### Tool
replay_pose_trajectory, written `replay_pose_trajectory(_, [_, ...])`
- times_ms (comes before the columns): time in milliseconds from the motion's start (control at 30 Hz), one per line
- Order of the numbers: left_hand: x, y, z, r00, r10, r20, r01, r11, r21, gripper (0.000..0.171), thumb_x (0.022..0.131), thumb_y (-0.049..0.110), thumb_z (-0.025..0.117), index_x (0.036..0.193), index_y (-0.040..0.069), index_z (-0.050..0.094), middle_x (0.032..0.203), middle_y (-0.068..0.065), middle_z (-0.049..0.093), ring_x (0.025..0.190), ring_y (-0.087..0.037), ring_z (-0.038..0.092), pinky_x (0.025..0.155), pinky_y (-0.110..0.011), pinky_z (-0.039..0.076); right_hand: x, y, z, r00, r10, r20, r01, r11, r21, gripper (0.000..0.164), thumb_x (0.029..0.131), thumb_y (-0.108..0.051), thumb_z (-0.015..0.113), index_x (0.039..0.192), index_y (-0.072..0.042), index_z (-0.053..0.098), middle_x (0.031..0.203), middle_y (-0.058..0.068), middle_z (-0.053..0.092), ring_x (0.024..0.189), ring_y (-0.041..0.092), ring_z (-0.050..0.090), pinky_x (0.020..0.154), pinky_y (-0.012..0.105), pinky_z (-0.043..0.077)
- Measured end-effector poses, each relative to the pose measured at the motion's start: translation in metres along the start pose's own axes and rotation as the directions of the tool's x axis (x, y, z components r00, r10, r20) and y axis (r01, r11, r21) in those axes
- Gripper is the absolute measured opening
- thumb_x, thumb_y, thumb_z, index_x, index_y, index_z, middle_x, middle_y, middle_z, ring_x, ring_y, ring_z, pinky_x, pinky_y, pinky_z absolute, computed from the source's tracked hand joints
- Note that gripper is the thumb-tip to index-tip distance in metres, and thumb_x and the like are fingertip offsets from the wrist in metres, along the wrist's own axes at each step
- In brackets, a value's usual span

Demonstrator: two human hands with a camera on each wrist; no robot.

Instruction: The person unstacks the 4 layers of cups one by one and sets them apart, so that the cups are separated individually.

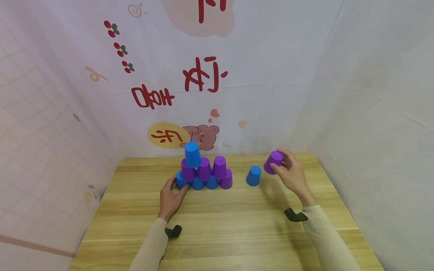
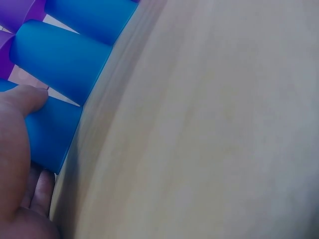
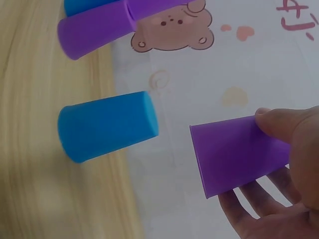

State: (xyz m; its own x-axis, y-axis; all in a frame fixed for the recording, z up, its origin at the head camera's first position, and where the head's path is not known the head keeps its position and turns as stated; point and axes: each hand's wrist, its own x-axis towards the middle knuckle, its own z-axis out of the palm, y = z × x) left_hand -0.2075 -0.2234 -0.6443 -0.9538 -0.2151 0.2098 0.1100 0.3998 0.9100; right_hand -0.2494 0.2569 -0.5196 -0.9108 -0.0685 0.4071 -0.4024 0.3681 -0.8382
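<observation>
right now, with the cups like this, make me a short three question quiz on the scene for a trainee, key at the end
1. What does the right hand hold?
2. True or false: the top cup is blue.
3. How many cups make up the bottom row: a) three, b) four, c) five?

Key:
1. A purple cup.
2. True.
3. b) four.

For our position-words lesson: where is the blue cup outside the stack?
In the head view, the lone blue cup stands on the table, right of the stacked cups and left of the purple cup in the right hand.
</observation>
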Motion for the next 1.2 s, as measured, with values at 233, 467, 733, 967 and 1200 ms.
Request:
replay_pose_trajectory(233, [0.000,-0.001,0.000,1.000,0.007,-0.001,-0.007,1.000,0.001,0.069,0.097,0.013,0.091,0.159,0.005,0.061,0.155,-0.020,0.070,0.136,-0.038,0.074,0.120,-0.053,0.059,-0.005,0.012,0.002,0.998,0.069,0.002,-0.068,0.997,-0.031,0.062,0.101,0.000,0.082,0.158,0.002,0.057,0.150,0.032,0.067,0.124,-0.001,0.069,0.106,0.007,0.055])
replay_pose_trajectory(467, [0.000,-0.002,-0.001,1.000,0.006,0.000,-0.006,1.000,0.004,0.069,0.097,0.014,0.091,0.159,0.005,0.061,0.156,-0.019,0.070,0.138,-0.037,0.074,0.121,-0.052,0.059,-0.014,0.029,0.009,0.994,0.109,0.009,-0.109,0.994,-0.020,0.063,0.101,0.002,0.081,0.158,0.004,0.055,0.152,0.031,0.064,0.137,0.049,0.068,0.106,0.006,0.055])
replay_pose_trajectory(733, [0.000,-0.003,0.000,1.000,0.006,0.002,-0.006,1.000,0.004,0.069,0.097,0.015,0.090,0.159,0.006,0.060,0.156,-0.019,0.069,0.138,-0.037,0.074,0.121,-0.053,0.059,-0.021,0.045,0.016,0.986,0.165,0.039,-0.163,0.986,-0.041,0.064,0.102,0.002,0.080,0.160,0.006,0.053,0.156,0.033,0.063,0.142,0.054,0.066,0.115,0.029,0.062])
replay_pose_trajectory(967, [0.000,-0.004,-0.001,1.000,0.019,0.003,-0.019,1.000,0.000,0.069,0.097,0.014,0.091,0.159,0.005,0.060,0.155,-0.021,0.070,0.137,-0.038,0.074,0.120,-0.053,0.060,-0.023,0.053,0.021,0.979,0.201,0.040,-0.198,0.978,-0.064,0.064,0.101,0.005,0.079,0.159,0.009,0.052,0.155,0.036,0.062,0.141,0.058,0.065,0.116,0.037,0.063])
replay_pose_trajectory(1200, [0.000,-0.005,-0.001,1.000,0.022,0.004,-0.022,1.000,-0.002,0.070,0.097,0.014,0.091,0.159,0.005,0.060,0.156,-0.020,0.069,0.138,-0.038,0.074,0.121,-0.053,0.060,-0.026,0.058,0.024,0.970,0.231,0.075,-0.227,0.972,-0.058,0.062,0.103,0.004,0.077,0.159,0.008,0.052,0.156,0.038,0.061,0.143,0.059,0.063,0.120,0.065,0.055])
